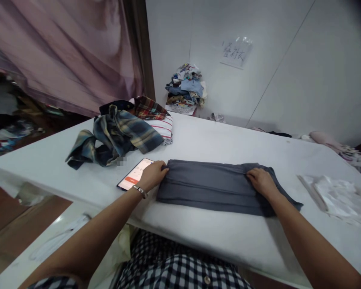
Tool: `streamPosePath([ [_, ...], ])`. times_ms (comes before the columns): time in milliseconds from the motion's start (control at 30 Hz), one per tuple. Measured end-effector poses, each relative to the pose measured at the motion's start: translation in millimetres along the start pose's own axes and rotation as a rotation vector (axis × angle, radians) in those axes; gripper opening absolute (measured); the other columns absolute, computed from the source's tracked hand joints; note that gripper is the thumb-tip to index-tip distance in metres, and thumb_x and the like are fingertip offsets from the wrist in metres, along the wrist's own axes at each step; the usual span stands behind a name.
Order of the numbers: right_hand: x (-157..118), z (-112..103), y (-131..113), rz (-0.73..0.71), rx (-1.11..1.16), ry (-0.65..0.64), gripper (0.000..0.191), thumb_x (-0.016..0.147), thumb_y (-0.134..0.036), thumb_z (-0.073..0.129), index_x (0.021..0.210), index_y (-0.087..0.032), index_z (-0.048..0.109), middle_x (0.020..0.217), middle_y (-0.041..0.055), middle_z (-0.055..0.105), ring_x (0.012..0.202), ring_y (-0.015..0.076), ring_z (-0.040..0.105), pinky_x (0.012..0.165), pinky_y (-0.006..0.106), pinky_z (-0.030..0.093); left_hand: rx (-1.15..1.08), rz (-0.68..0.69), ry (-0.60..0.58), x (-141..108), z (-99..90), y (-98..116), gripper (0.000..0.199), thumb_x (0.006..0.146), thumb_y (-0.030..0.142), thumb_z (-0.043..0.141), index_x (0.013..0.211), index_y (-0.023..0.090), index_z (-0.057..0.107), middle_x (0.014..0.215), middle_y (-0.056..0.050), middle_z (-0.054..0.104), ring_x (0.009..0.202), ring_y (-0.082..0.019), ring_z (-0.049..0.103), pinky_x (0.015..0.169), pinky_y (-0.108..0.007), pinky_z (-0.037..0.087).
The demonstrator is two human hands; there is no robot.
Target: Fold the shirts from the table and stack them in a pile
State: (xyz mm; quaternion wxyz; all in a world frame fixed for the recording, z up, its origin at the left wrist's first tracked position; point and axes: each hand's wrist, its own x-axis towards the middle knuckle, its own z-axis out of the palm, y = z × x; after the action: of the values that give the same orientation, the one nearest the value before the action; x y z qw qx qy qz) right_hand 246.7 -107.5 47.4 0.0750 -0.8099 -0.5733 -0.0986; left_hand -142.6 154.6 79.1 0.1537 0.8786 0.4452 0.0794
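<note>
A dark grey garment lies folded into a long, flat strip across the front of the white table, with creases running lengthwise. Its right end spreads into a loose, pointed corner; no collar or buttons show. My left hand, with a bracelet on the wrist, pinches the upper left corner between thumb and fingers. Toward the other end, my right hand has its fingers closed on the cloth near the upper edge. A phone with a lit screen lies just left of the garment, partly covered by my left hand.
Left on the table is a heap with a blue plaid shirt, a red plaid cloth and a striped cloth. White folded clothes lie at the right. Behind stand a clothes pile and a wall with a handwritten sign.
</note>
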Motion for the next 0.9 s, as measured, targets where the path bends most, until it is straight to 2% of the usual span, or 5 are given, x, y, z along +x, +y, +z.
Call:
streamPosePath([
  [100,6,-7,3,0.038,-0.014,0.125,0.032,0.091,-0.028,0.044,0.089,-0.02,0.074,0.09,0.0092,0.072,0.084,0.0235,0.064,0.076,0.036,0.047,-0.109,0.023,0.094,5,-3.5,10,0.022,0.088,0.035,0.053,0.098,0.02,0.067,0.102,-0.006,0.071,0.097,-0.023,0.064,0.083,-0.031,0.046],
  [267,7,-8,6,0.175,-0.06,0.151,0.032,0.088,-0.026,0.044,0.093,-0.018,0.075,0.095,0.0124,0.073,0.087,0.0283,0.066,0.076,0.042,0.049,-0.123,-0.057,-0.01,15,1.9,17,0.032,0.087,0.035,0.057,0.112,0.019,0.066,0.114,-0.009,0.07,0.103,-0.025,0.064,0.085,-0.031,0.047],
  [467,-7,5,-10,0.03,0.104,0.288,0.036,0.092,-0.032,0.043,0.111,-0.018,0.07,0.12,0.0128,0.068,0.113,0.029,0.061,0.096,0.048,0.047,-0.11,-0.149,0.025,3,6.0,16,0.053,0.091,0.047,0.051,0.134,0.016,0.053,0.124,-0.013,0.065,0.11,-0.026,0.063,0.088,-0.033,0.047],
  [700,-25,24,-47,0.123,0.067,-0.048,0.04,0.096,-0.033,0.042,0.128,-0.021,0.062,0.143,0.0135,0.054,0.136,0.0315,0.044,0.109,0.059,0.033,0.068,-0.127,-0.048,4,15.5,19,0.054,0.088,0.041,0.055,0.134,0.013,0.051,0.129,-0.02,0.063,0.117,-0.032,0.061,0.09,-0.038,0.049],
  [900,-31,12,-64,0.131,0.086,-0.057,0.045,0.099,-0.037,0.04,0.14,-0.022,0.053,0.154,0.0115,0.04,0.146,0.0292,0.029,0.116,0.057,0.023,0.037,-0.111,-0.028,10,19.6,18,0.052,0.089,0.035,0.05,0.136,0.015,0.049,0.12,-0.018,0.068,0.109,-0.034,0.065,0.087,-0.041,0.051],
])
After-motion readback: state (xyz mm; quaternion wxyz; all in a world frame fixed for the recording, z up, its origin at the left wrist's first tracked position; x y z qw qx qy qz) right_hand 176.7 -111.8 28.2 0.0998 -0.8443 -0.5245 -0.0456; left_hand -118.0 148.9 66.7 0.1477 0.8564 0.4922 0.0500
